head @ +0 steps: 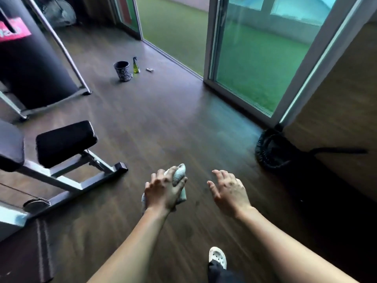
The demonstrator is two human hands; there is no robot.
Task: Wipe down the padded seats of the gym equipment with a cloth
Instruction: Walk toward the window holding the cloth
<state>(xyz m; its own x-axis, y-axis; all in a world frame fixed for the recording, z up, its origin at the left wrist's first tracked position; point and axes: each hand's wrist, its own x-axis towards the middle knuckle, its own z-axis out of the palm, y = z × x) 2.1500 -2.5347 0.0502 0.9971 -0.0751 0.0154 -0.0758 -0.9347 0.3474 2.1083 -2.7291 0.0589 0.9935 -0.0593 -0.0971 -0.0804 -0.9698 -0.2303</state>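
Hands lead: left hand [164,189] grips a crumpled pale blue-grey cloth [179,174]; right hand [229,189] is spread, holding nothing. Broad dark wood-plank floor [163,123] lies open ahead. Black padded bench seat [65,142] stands left; dark patterned pot [122,70] farther.

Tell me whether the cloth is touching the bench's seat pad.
Apart. The head view shows the cloth bunched in the left hand, with bare floor between it and the seat pad.

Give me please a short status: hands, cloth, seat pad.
Left hand shut on cloth; right hand open, empty. Seat pad off to the left, untouched. Nothing in between.
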